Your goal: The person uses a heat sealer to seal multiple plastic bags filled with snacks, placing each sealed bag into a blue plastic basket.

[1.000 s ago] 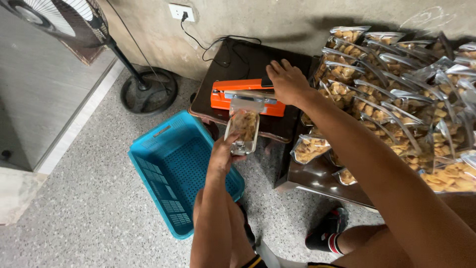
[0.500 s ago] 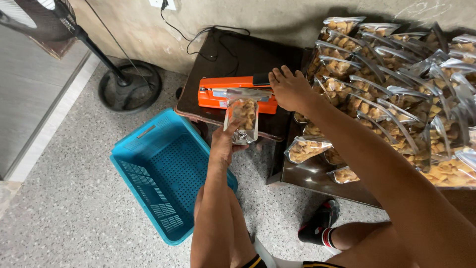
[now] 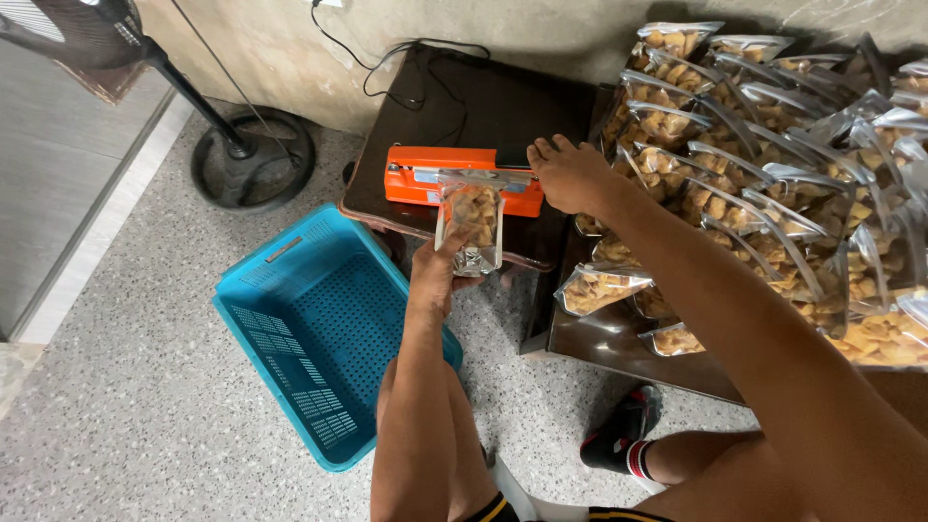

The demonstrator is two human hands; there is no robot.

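Note:
A clear pouch of brown snack pieces (image 3: 473, 220) hangs with its top edge under the arm of an orange heat sealer (image 3: 418, 179) on a dark low table (image 3: 503, 101). My left hand (image 3: 437, 274) holds the pouch from below by its bottom. My right hand (image 3: 568, 172) lies palm down on the sealer's right end, fingers spread over its handle.
A turquoise plastic crate (image 3: 319, 338) stands on the speckled floor left of my knees. Several filled snack pouches (image 3: 773, 184) are piled on a shelf at the right. A standing fan's round base (image 3: 253, 158) and pole are at the upper left. A black cable runs to the wall.
The view has shifted slightly; the sealer and pouch sit lower and more central. My right hand stays pressed on the sealer, and my left hand still holds the pouch.

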